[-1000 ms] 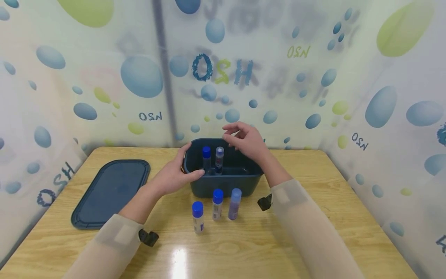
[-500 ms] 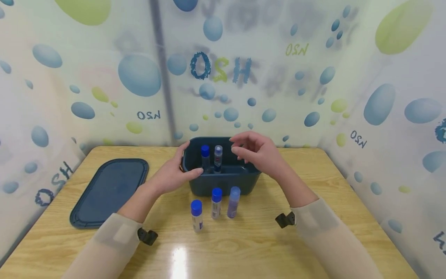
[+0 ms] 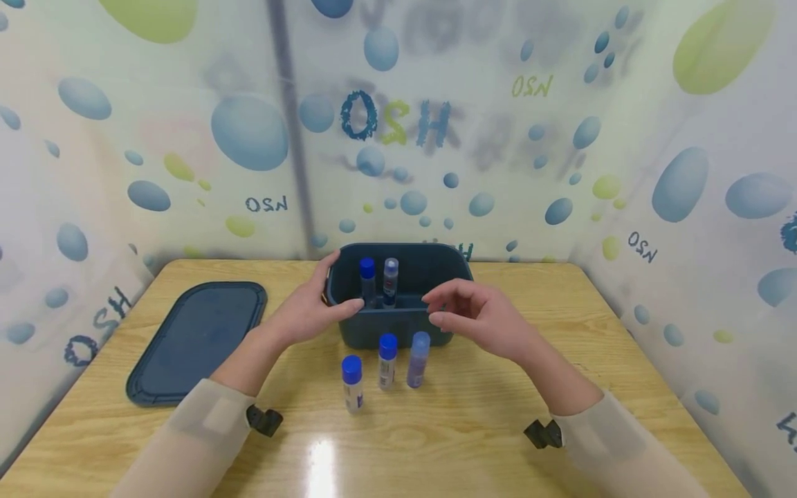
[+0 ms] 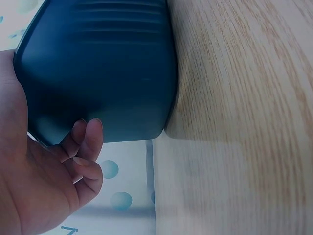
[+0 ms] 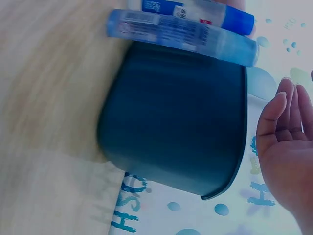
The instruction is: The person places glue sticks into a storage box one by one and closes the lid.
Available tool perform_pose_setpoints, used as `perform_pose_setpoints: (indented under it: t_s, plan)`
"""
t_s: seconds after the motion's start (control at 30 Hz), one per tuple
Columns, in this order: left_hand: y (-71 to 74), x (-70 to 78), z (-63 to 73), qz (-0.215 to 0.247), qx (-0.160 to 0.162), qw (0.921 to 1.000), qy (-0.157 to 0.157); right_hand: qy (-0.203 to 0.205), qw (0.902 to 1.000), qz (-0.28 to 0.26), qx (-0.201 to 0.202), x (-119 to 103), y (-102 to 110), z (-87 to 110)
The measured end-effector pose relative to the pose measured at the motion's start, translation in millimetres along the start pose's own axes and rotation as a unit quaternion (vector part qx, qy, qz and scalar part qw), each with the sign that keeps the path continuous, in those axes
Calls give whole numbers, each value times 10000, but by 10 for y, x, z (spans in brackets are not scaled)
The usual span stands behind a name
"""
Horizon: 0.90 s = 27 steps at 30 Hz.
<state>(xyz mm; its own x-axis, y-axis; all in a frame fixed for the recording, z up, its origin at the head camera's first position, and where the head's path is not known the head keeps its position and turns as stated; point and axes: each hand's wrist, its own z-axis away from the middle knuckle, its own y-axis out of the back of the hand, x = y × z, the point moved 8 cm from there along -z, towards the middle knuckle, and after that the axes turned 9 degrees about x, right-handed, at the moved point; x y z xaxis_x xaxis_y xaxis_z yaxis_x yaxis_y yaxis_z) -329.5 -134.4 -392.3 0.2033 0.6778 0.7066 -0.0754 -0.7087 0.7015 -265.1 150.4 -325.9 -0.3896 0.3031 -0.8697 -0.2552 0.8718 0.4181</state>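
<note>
Nearest on the wooden worktop (image 3: 448,443), a blue-capped tube (image 3: 353,385) stands upright; behind it stand a second blue-capped tube (image 3: 387,363) and a pale-blue tube (image 3: 418,360), side by side. The right hand (image 3: 482,318), fingers loosely bent and holding nothing, hovers at the dark bin's (image 3: 405,321) near rim. The left hand (image 3: 308,315) grips the bin's left end, midway along the worktop's far edge. Inside stand two tubes (image 3: 390,282). A dark lid (image 3: 196,342) lies toward the left edge.
</note>
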Motion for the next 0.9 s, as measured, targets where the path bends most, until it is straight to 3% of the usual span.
perform_pose_setpoints:
  t_s: [0.5,0.9]
  plan:
    - [5,0,5,-31,-67,10000,34,-384,9988,41,-297,309,-56,258]
    - [4,2,10,-46,-66,9999,95,-633,9951,133,-747,421,-225,259]
